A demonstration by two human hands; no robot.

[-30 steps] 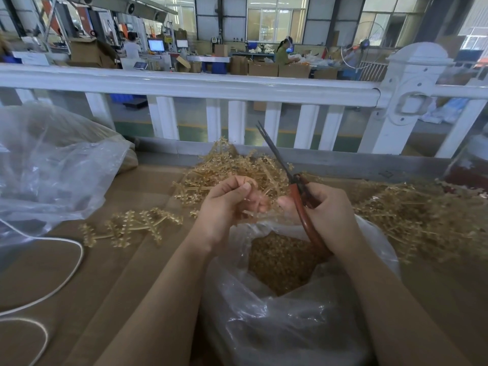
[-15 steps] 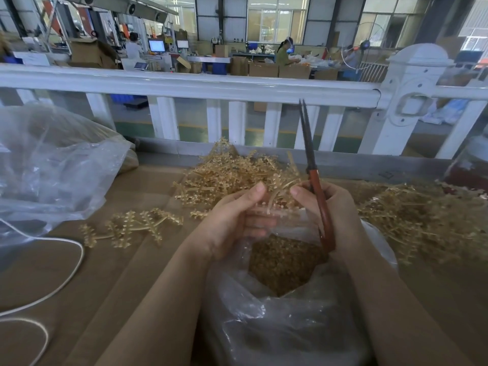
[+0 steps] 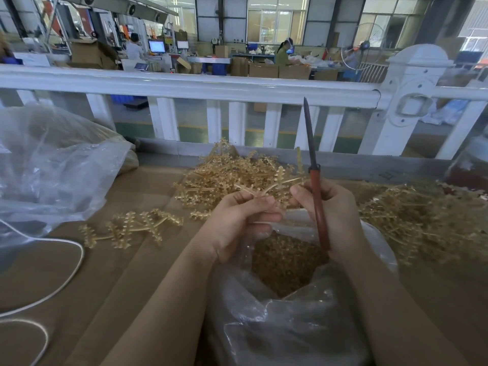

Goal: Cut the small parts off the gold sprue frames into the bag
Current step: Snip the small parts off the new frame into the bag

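Left hand (image 3: 239,223): fingers curled, pinching the bare stems of a gold sprue frame (image 3: 274,184) above the mouth of the bag (image 3: 290,326). Frame fanned upward and away from the fingertips, small parts attached on the far branches.

Right hand (image 3: 335,210): fingers wrapped round the red-brown handle of the scissors (image 3: 315,180); blades closed together, pointing nearly straight up, tip level with the white railing (image 3: 184,87). Thumb close to the frame held in the left hand; contact with it cannot be told.

Bag: clear plastic, open, directly under both hands, holding a heap of cut gold parts (image 3: 285,262).

Beyond the bag, toward the railing: a pile of gold sprue frames (image 3: 227,175). Right of the bag: a second, larger pile (image 3: 422,215). Left of the bag: one loose frame (image 3: 129,228) lying flat on the brown cardboard surface (image 3: 118,286). Further left: a second clear bag (image 3: 52,170) and a white cable (image 3: 66,281).

No readable writing or brand marks on the scissors, either bag or the frames. Screens and signs behind the railing too small to read.
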